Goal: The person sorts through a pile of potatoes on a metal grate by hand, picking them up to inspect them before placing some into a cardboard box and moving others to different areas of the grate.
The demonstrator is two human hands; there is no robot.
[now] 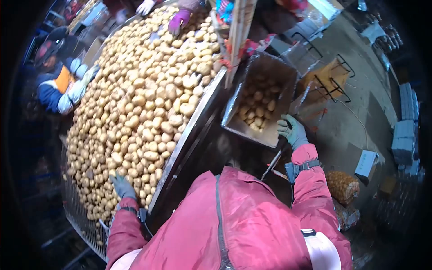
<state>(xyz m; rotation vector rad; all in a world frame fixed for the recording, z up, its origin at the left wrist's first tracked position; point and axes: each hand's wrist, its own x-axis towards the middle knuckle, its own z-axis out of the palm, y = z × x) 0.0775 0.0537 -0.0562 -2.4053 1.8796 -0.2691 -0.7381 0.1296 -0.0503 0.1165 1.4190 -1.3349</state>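
Observation:
My left hand (121, 185), in a grey-green glove, lies on the near part of a large heap of potatoes (148, 99). Its fingers are stretched out among the potatoes, and I make out nothing held in them. To the right, my right hand (293, 130), gloved in pale green, is at the near right edge of an open box (252, 132). The fingers curl over that rim. Several potatoes (258, 101) lie inside the box, partly in shadow. A metal-edged table (186, 130) bears the heap and stands left of the box.
A co-worker (60, 87) is at the heap's left side; a purple-gloved hand (179, 21) touches its far end. A wooden post (236, 40) rises by the table edge. Right are a yellow crate-like holder (326, 78), a filled net sack (343, 186) and stacked white packs (403, 141).

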